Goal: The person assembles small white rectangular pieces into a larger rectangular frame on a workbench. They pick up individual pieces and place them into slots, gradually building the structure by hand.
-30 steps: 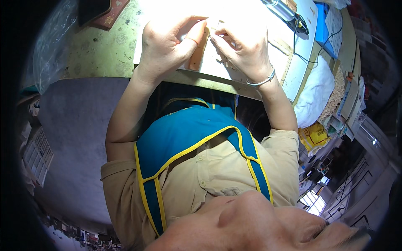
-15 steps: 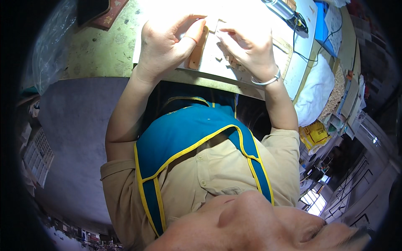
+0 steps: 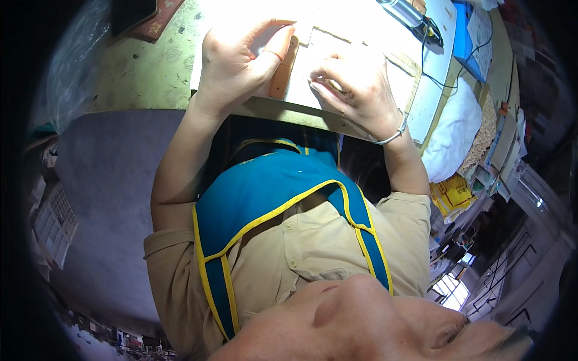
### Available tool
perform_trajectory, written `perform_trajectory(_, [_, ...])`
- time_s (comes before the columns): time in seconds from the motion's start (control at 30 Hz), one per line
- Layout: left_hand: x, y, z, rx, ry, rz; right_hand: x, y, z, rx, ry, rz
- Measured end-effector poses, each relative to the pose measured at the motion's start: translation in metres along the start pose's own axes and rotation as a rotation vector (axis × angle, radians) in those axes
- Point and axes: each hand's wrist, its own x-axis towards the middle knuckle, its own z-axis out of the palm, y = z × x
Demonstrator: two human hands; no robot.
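My left hand (image 3: 238, 63) rests over the brightly lit white board (image 3: 301, 87), thumb and forefinger brought together at the tips. What lies between them is lost in glare. Beside that thumb a narrow brown wooden strip (image 3: 281, 78) lies on the board, its far end partly behind the thumb. To the right, my right hand (image 3: 358, 87) wears a silver bangle and is low over the board near its front edge. Its thumb and fingertips are pinched together; anything in them is too small to name. The hand hides the board beneath it.
A silver cylindrical tool (image 3: 406, 15) with a black end and cord lies at the far right, near a blue box (image 3: 466, 39). A white cloth-like bundle (image 3: 454, 123) sits right of the board. Clear plastic (image 3: 75, 72) hangs at the left table edge.
My right hand has moved nearer to me and its fingers have curled in, covering small brown pieces that showed on the board before. The left hand has stayed in place.
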Motion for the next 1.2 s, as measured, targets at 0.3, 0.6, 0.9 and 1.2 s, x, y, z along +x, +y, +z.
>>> perform_trajectory(0.3, [0.003,0.019,-0.002,0.154,0.000,0.033,0.003,0.003,0.024,0.192,0.068,0.163])
perform_trajectory(0.6, [0.002,0.006,-0.003,0.160,-0.003,0.080,-0.003,0.006,0.017,0.211,0.074,0.219])
perform_trajectory(0.9, [0.001,0.000,-0.001,0.076,0.016,0.084,0.017,0.002,0.023,-0.087,0.208,0.023])
perform_trajectory(1.2, [0.019,-0.008,-0.013,0.298,-0.053,0.409,0.020,0.013,0.032,-0.019,0.246,0.032])
